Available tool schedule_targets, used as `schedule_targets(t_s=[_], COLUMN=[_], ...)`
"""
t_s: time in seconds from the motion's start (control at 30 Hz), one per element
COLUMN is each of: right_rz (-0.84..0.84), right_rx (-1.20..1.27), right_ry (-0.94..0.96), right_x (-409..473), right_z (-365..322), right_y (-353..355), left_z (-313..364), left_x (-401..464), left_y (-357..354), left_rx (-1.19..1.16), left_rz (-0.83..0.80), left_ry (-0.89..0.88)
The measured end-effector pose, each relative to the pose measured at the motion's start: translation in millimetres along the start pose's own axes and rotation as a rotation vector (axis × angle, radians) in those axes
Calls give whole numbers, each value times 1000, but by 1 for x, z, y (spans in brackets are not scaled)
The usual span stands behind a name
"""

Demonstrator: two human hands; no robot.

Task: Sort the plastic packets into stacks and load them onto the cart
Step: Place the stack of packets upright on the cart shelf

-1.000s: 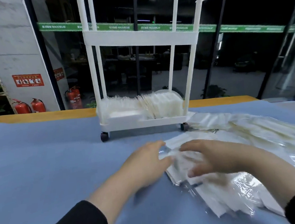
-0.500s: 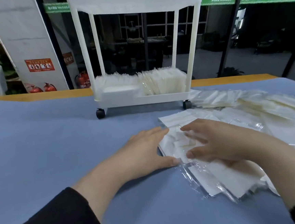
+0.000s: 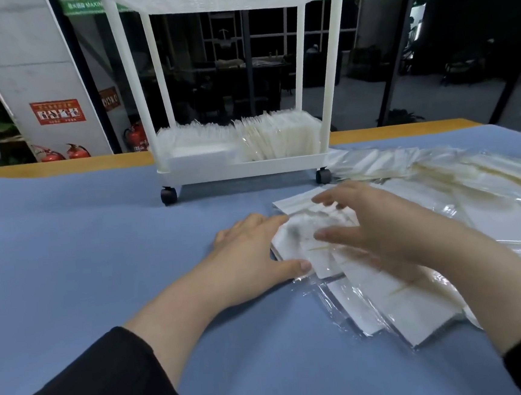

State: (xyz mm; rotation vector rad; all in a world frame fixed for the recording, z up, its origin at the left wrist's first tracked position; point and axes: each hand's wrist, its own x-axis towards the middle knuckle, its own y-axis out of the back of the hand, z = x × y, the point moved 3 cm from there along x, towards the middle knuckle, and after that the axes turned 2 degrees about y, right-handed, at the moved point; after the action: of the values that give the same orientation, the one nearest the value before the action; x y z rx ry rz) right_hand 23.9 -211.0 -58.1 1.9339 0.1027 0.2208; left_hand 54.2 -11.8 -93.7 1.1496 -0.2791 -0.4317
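Left hand (image 3: 251,254) flat on the blue tablecloth (image 3: 69,261), palm down, fingers straight and pointing toward the cart, thumb stretched out to the right with its tip against the near left corner of a small stack of plastic packets (image 3: 307,240). Forearm angled in from lower left, black sleeve (image 3: 90,385) pushed back above the wrist.

Right hand (image 3: 378,228) hovering over the same stack, palm turned left and down, fingers spread and loosely bent, blurred at the tips; thumb extended leftward above the stack's middle. Cannot tell whether those fingertips touch the top packet. Nothing gripped by either hand. Right forearm running off to the lower right, a dark cuff just visible at the frame's edge.

Between the two hands, the stack: white sheets in clear wrap, roughly squared. Just beside it, toward the person, more packets (image 3: 397,305) fanned loosely. Farther right, a broad scattered heap of packets (image 3: 472,185) reaching the frame's edge.

Beyond the hands, a white wheeled cart (image 3: 244,168) standing on the tablecloth, its bottom shelf packed with packets upright in rows (image 3: 276,139). Behind it, the table's wooden edge, glass walls, and red fire extinguishers (image 3: 75,150) at left.
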Motion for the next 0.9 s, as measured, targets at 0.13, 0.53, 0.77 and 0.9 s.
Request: schedule_targets(t_s=[0.13, 0.53, 0.77, 0.9], right_rz=[75, -226, -119, -9], right_rx=[-137, -92, -169, -257], right_ry=[8, -180, -88, -47], right_x=[30, 60, 64, 72], right_z=[0, 33, 44, 41], right_y=[12, -5, -1, -9], left_z=[-6, -20, -21, -23], left_x=[0, 3, 4, 5], left_y=[5, 10, 9, 10], left_rx=[-115, -258, -316, -365], left_rz=[70, 171, 206, 223], left_ry=[32, 56, 73, 84])
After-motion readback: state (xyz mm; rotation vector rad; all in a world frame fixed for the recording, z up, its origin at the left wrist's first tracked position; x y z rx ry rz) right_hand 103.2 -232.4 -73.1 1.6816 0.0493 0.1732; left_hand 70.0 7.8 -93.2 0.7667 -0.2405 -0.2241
